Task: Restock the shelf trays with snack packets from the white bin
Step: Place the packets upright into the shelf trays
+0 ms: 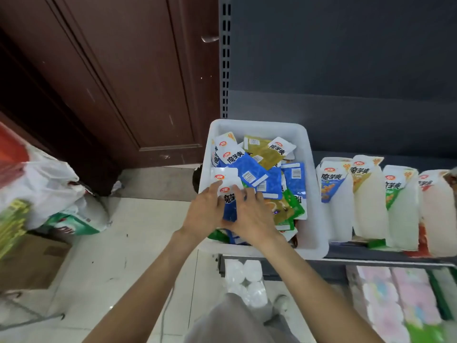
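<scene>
A brown wooden door (118, 78) is seen behind. White plastic bags (47, 184) are heaped on a cardboard box (29, 263) (far left). Pastel tissue packs (395, 300) are stacked below the shelf.

The bin (257, 126) is open from above. Right of it, passage is blocked by upright trays (368, 209) standing side by side; open floor (138, 233) is left free.

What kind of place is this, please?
Probably a small shop aisle. A dark metal shelf unit with slotted uprights holds white display trays labelled like the snack packets, and a white plastic bin of mixed packets awaits restocking.
</scene>
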{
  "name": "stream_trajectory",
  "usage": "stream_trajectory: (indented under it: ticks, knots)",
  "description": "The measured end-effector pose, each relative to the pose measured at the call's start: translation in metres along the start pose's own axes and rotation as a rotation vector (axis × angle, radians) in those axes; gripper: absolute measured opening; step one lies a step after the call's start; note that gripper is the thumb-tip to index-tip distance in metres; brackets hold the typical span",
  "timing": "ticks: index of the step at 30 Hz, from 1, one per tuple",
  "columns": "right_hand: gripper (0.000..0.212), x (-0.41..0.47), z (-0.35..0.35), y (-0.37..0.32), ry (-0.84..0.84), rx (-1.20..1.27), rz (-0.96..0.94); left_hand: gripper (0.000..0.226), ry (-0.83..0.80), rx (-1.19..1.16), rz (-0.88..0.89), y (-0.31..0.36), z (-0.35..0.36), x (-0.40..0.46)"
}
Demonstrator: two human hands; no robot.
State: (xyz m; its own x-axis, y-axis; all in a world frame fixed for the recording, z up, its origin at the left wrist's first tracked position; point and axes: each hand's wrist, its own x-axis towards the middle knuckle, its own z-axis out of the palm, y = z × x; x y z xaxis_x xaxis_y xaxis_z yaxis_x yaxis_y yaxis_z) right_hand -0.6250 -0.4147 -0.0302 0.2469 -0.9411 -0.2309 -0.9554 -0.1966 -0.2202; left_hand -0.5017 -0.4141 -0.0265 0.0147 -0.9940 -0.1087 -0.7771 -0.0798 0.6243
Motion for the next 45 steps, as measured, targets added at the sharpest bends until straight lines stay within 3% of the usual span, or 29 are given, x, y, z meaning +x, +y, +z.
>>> stream_trajectory:
  ticks: [3, 6, 10, 12, 16, 19, 22, 25, 28, 31, 34, 45]
  knots:
    - [0.072, -0.001, -0.002, -0.008, 0.054, -0.009, 0.043, 0.042, -0.03, -0.126, 0.017, -0.004, -0.003, 0.001]
    - [0.057, -0.003, -0.008, -0.002, 0.119, 0.137, 0.088, 0.04, -0.042, -0.256, 0.033, -0.009, -0.004, 0.003]
    - [0.082, -0.003, -0.005, -0.006, 0.052, 0.053, 0.136, 0.037, 0.008, -0.456, -0.006, -0.01, 0.0, 0.007]
    - [0.082, -0.002, -0.003, -0.014, 0.052, -0.015, 0.172, 0.031, 0.048, -0.636, -0.072, -0.006, 0.002, 0.01]
    - [0.05, -0.008, -0.017, -0.014, 0.188, -0.026, 0.162, 0.024, -0.007, -0.856, -0.159, 0.008, 0.005, 0.02]
    - [0.041, -0.019, -0.037, 0.016, 0.275, 0.363, 0.239, 0.036, -0.05, -0.843, -0.119, 0.024, 0.007, 0.022]
    - [0.04, -0.039, -0.057, 0.053, 0.319, 1.057, 0.232, 0.039, -0.25, -0.872, -0.022, 0.046, 0.013, 0.023]
    - [0.029, -0.054, -0.067, 0.082, 0.315, 1.304, 0.22, 0.023, -0.322, -0.778, 0.165, 0.076, 0.025, 0.023]
    - [0.005, -0.064, -0.073, 0.113, 0.488, 1.124, 0.239, 0.019, -0.207, -0.668, 0.28, 0.107, 0.041, 0.027]
    - [0.026, -0.074, -0.083, 0.152, 0.689, 0.632, 0.23, 0.007, -0.141, -0.534, 0.406, 0.137, 0.055, 0.032]
    - [0.016, -0.081, -0.102, 0.18, 0.782, 0.5, 0.215, 0.009, -0.069, -0.431, 0.488, 0.165, 0.065, 0.036]
    - [0.02, -0.038, -0.091, 0.23, 0.647, 0.329, 0.153, 0.016, 0.033, -0.091, 0.4, 0.182, 0.093, 0.064]
